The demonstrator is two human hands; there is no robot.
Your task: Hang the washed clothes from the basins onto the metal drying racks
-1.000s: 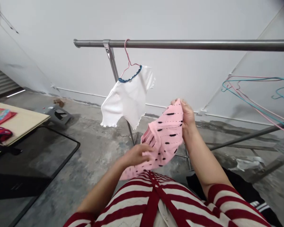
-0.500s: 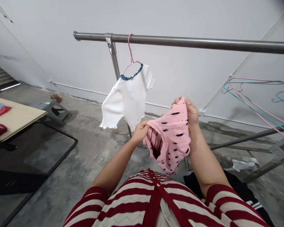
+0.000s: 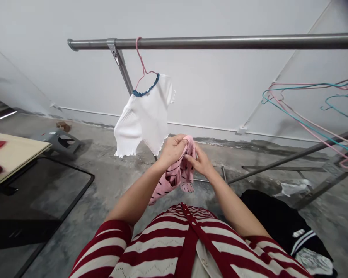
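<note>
A pink knitted garment (image 3: 166,186) with black dashes hangs bunched between my hands, in front of my chest. My left hand (image 3: 174,150) is closed on its upper edge. On the other side, my right hand (image 3: 201,159) has its thumb and fingers around a fold of the same cloth. The garment's exact kind cannot be made out while it is folded. Just beyond my left hand, a white short-sleeved top (image 3: 146,116) with a blue ruffled neckline hangs from a pink hanger (image 3: 143,63).
A metal clothes rail (image 3: 208,41) runs across in front of me. Pink and blue hangers (image 3: 304,119) are at the right above a lower bar. Dark clothes (image 3: 272,216) lie low at my right. A table (image 3: 23,154) and a grey stool (image 3: 59,141) stand left.
The pink garment was spread open between my hands; now it is gathered and lower. My right hand has moved left and down, close to my left. The view has shifted slightly to the right.
</note>
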